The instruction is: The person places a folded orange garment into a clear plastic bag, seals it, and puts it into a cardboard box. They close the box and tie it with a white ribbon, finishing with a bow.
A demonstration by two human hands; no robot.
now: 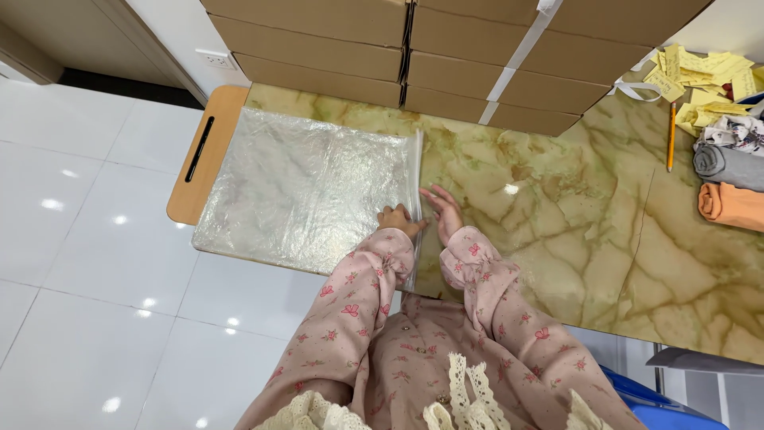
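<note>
The left hand [395,217] is curled down on the right edge of a clear plastic bag [302,189], fingers pressing the film, while the right hand [442,209] lies flat and spread just beside that edge, fingertips on its sealing strip — neither hand lifts anything. The bag is large, square, crinkled and glossy, lying flat on the left end of a green-veined marble-look table [573,215]. Behind the bag stand stacked brown cardboard boxes [398,56]. Far right of the bag lie yellow paper notes [700,80], an orange pencil [671,135] and rolled cloths [732,183].
</note>
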